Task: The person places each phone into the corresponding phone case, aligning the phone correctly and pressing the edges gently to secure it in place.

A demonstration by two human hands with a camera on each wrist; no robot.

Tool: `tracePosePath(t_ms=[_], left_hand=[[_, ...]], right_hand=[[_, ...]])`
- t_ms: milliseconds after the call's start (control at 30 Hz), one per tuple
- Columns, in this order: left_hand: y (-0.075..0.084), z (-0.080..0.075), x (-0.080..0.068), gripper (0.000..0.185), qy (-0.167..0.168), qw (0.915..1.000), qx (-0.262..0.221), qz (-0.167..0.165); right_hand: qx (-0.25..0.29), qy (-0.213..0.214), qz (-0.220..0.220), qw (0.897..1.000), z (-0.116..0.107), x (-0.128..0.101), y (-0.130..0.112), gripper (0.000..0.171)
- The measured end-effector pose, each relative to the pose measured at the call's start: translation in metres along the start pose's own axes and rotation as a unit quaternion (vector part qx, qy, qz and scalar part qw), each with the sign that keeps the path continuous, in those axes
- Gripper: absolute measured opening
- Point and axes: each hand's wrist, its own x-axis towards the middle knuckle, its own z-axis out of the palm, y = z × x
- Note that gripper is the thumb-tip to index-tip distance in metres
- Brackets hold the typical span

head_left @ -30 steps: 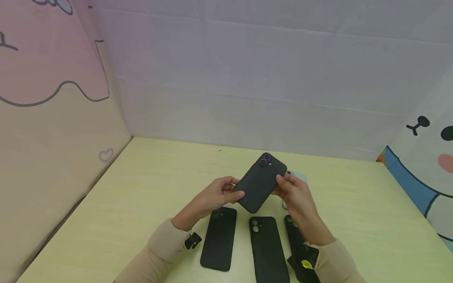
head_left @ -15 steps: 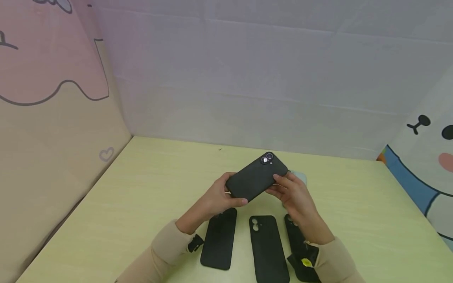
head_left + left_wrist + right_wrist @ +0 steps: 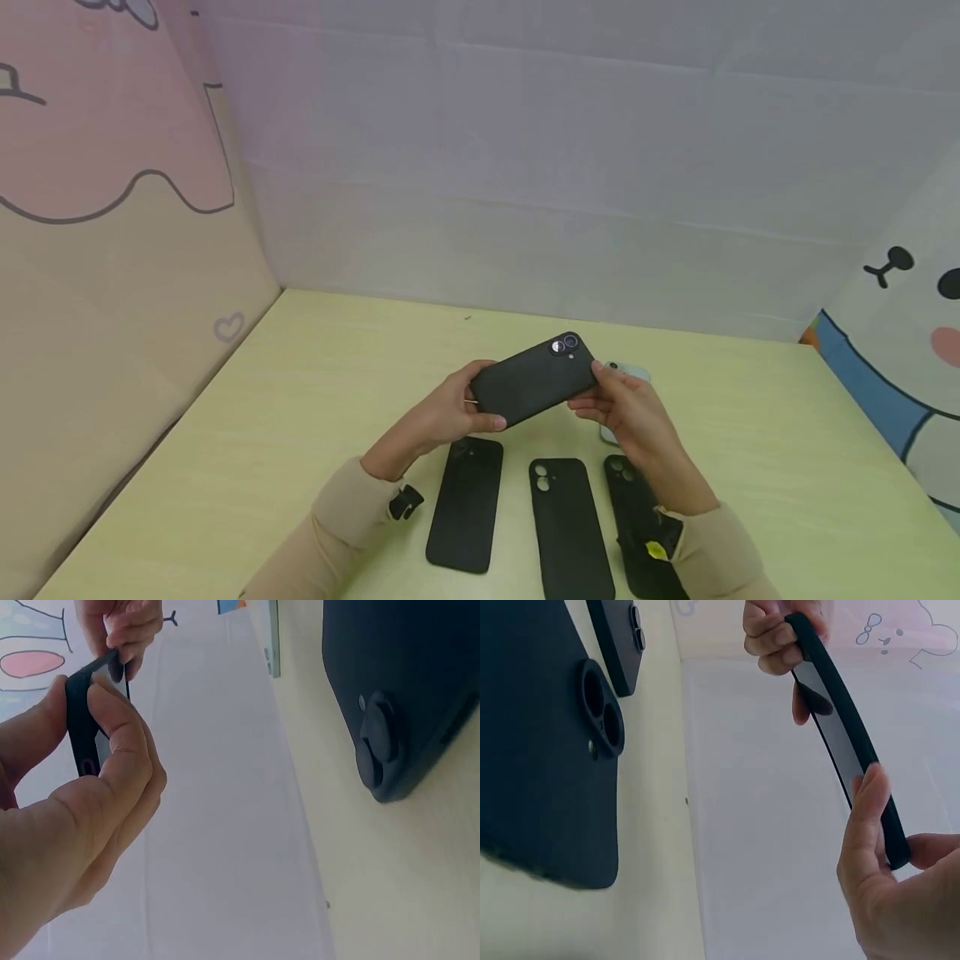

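Both hands hold a phone in a black case [image 3: 528, 383] above the table, its back and two ringed lenses towards the head camera. My left hand [image 3: 446, 408] grips the lower left end, thumb on the near edge. With thumb on the back and fingers beneath, my right hand [image 3: 630, 408] pinches the camera end. In the right wrist view, the case [image 3: 847, 712] is edge-on and the glossy screen faces the other side. Below lie a black phone [image 3: 465, 508] at left, a black phone case [image 3: 572, 529] with camera holes, and another black case [image 3: 633, 508] partly behind the right wrist.
A pale blue-green phone [image 3: 633, 375] lies behind the right hand, partly covered by it. The pale yellow table [image 3: 337, 350] meets a white back wall [image 3: 525, 167], with printed cartoon panels at both sides.
The held phone has turned from steeply slanted to nearly level, its lower end swinging left. My right hand has shifted its pinch from the long side towards the camera-end corner.
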Motion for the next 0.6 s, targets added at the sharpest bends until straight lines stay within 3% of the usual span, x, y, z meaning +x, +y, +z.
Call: tracePosePath(t_ms=[200,300,467,600], left_hand=[[0.0006,-0.0078,0.0009,0.076,-0.031,0.9995,0.008,-0.005],[0.0019,-0.0098,0.0013,0.076,-0.037,0.9993,0.002,-0.006],[0.0005,-0.0099,0.0038,0.084,-0.019,0.9997,-0.002,-0.017],[-0.0034,-0.0074,0.0066,0.090,0.014,0.9989,0.042,-0.017]], right_hand=[[-0.058,0.001,-0.014,0.998,0.0001,-0.0002,0.0044,0.035],[-0.055,0.009,-0.008,0.998,0.0010,-0.0001,0.0059,0.034],[-0.024,0.010,0.003,1.000,0.0010,0.0006,0.0073,0.029],[-0.038,0.013,0.008,0.999,0.0002,0.0019,0.0090,0.031]])
